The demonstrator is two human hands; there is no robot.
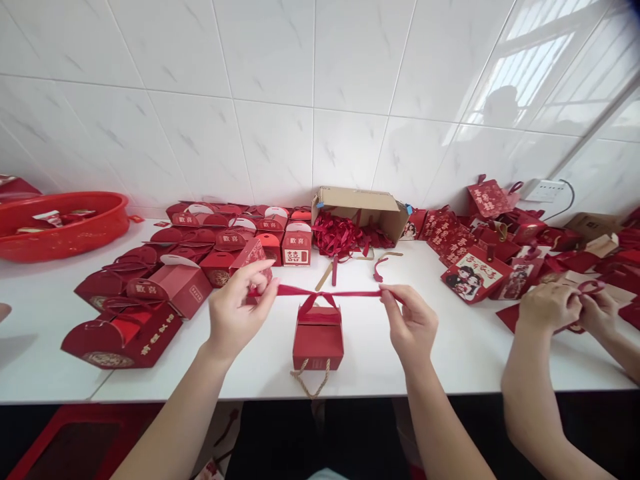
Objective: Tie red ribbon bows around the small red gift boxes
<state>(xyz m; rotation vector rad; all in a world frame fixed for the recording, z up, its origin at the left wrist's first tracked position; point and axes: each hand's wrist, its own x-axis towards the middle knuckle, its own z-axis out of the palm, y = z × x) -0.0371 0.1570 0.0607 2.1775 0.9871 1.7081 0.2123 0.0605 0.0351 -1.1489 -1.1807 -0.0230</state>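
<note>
A small red gift box (pixel 318 343) with a twisted rope handle (pixel 311 381) stands on the white table in front of me. A dark red ribbon (pixel 350 294) is looped at the box's top, its two ends pulled out sideways above it. My left hand (pixel 242 300) pinches the left end between thumb and finger. On the other side, my right hand (pixel 411 320) pinches the right end. Between the hands the ribbon runs nearly straight, with a crossing or knot at its middle. Just behind my left hand, a patterned red box is partly hidden.
Several closed red boxes (pixel 163 337) fill the left and back. A cardboard box (pixel 357 198) holds cut red ribbons (pixel 335 233). Far left is a red plastic basin (pixel 107 223). More red boxes (pixel 475 272) crowd the right, where a co-worker's hands (pixel 550 305) handle a ribbon.
</note>
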